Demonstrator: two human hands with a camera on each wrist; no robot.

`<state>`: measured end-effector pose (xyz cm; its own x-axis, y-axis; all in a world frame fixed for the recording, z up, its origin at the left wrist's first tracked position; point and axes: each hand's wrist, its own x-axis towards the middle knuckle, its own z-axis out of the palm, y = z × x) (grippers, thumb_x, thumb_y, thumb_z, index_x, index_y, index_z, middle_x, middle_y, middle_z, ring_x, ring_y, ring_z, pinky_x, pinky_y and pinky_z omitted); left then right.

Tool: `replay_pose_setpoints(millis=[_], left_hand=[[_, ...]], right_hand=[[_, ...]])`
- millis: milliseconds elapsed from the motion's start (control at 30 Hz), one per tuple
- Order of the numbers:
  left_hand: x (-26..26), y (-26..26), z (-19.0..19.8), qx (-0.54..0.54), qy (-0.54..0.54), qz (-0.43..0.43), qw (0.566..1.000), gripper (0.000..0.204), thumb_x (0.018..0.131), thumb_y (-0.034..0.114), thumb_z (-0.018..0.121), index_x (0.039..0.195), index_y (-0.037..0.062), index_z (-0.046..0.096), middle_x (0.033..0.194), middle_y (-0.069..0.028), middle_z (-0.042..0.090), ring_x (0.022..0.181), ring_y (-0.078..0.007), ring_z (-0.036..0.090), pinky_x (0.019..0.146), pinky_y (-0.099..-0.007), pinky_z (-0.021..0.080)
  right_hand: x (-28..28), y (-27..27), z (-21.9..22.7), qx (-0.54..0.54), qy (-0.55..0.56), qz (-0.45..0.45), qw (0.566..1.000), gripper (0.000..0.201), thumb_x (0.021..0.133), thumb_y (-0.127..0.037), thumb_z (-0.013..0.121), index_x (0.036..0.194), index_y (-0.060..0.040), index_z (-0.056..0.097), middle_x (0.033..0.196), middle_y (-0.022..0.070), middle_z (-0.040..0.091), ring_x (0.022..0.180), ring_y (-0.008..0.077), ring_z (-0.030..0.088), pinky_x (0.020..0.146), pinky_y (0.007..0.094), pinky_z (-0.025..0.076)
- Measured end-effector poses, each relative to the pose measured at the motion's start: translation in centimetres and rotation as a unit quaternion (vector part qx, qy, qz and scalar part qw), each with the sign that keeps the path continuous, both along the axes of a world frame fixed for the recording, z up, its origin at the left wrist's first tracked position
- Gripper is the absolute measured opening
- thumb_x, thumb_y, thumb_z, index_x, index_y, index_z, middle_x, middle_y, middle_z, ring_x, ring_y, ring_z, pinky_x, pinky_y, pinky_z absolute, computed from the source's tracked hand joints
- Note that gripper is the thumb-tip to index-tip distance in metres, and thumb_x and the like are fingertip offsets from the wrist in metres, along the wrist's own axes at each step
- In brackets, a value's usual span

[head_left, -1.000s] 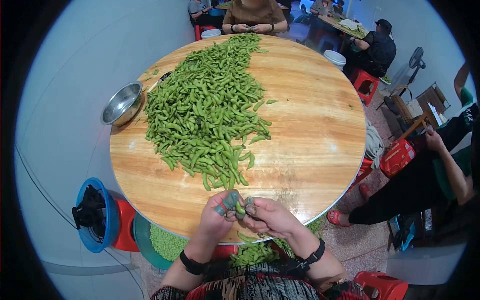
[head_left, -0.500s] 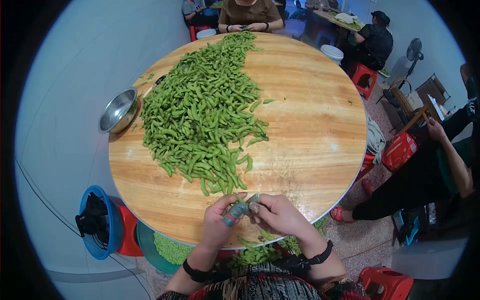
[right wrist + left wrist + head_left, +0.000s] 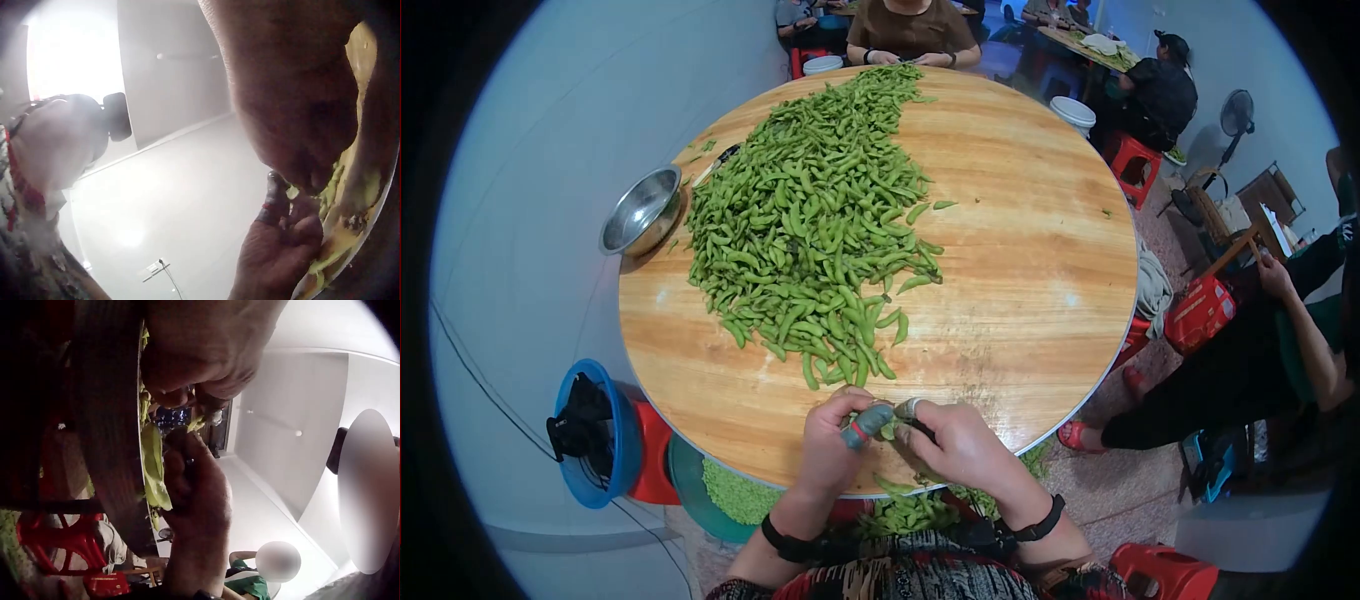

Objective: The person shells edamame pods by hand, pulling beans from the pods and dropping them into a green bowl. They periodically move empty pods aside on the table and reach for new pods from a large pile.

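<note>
Left hand [image 3: 832,440] and right hand [image 3: 952,443]: fingers of both pinch one pod [image 3: 887,428] at the bench [image 3: 1020,290] near edge, lower centre. Pile [image 3: 820,220] upper left (bare wood right). Hands sit slightly lower in frame than before.

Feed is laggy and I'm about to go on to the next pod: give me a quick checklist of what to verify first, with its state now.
1. Pod held by both hands: ok, left hand and right hand pinch it at the near table edge.
2. Pod fully opened and emptied: cannot tell, fingers cover it.
3. Supply in reach: ok, the pile of pods ends just ahead of the hands.
4. Steel bowl upright: ok, at the table's left edge; contents cannot tell.
5. Green basin below the edge: ok, it holds shelled beans.
</note>
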<state>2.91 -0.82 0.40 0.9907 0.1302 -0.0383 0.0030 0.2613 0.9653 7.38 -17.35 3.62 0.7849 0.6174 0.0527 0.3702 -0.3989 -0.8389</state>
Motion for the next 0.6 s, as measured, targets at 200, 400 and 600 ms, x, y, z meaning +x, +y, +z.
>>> replay_pose_setpoints(millis=[200, 400, 600], left_hand=[[-0.4, 0.2, 0.2, -0.005, 0.017, -0.048, 0.999, 0.006, 0.076, 0.002, 0.064, 0.074, 0.003, 0.058, 0.079, -0.0023, 0.05, 0.071, -0.0091, 0.048, 0.059, -0.021, 0.037], [-1.7, 0.6, 0.2, -0.304, -0.014, -0.188, 0.934, 0.018, 0.073, 0.013, 0.069, 0.075, 0.0035, 0.054, 0.076, -0.0023, 0.048, 0.074, -0.0111, 0.047, 0.063, -0.0223, 0.037], [-2.5, 0.9, -0.6, 0.011, -0.006, -0.076, 0.997, 0.023, 0.075, 0.013, 0.071, 0.086, 0.0055, 0.052, 0.086, 0.0002, 0.053, 0.084, -0.0081, 0.049, 0.073, -0.0228, 0.041]], right_hand=[[0.1, -0.3, -1.8, 0.133, 0.178, 0.076, 0.972, 0.016, 0.086, -0.015, 0.054, 0.079, -0.001, 0.054, 0.053, 0.0054, 0.051, 0.048, 0.0147, 0.05, 0.047, 0.0288, 0.039], [-1.7, -0.2, -1.4, 0.288, 0.539, 0.156, 0.776, 0.013, 0.089, -0.013, 0.052, 0.082, -0.0031, 0.056, 0.057, -0.004, 0.046, 0.048, 0.0019, 0.034, 0.043, 0.0183, 0.025], [-2.9, 1.0, -0.7, 0.086, 0.037, 0.008, 0.996, 0.012, 0.087, -0.009, 0.051, 0.081, -0.0006, 0.056, 0.059, -0.003, 0.052, 0.051, 0.0054, 0.044, 0.046, 0.0208, 0.034]])
